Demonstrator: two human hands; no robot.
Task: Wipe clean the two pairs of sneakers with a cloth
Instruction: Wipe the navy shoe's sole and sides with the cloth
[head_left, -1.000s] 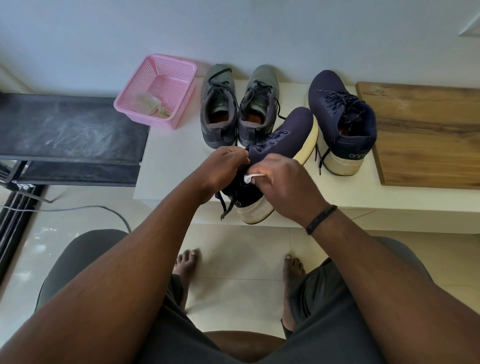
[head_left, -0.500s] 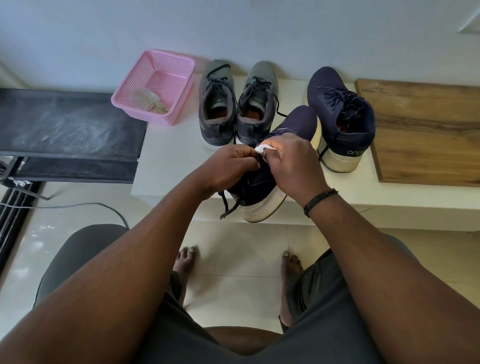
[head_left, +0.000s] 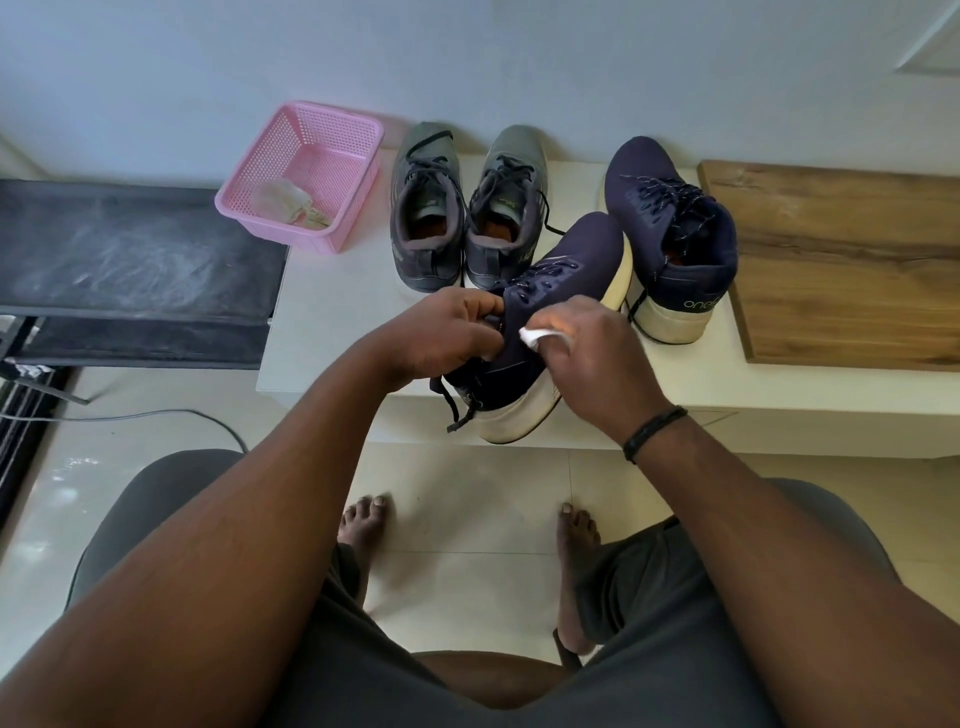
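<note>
Most of the cloth (head_left: 535, 336) is hidden under the right hand (head_left: 587, 353), pinched against the navy sneaker (head_left: 550, 291); left hand (head_left: 447, 332) fingers grip its collar.

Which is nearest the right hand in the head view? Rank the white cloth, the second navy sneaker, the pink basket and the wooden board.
1. White cloth, pinched in the right hand.
2. Second navy sneaker, just beyond, to its right.
3. Wooden board, farther right.
4. Pink basket, far left, by the wall.
</note>
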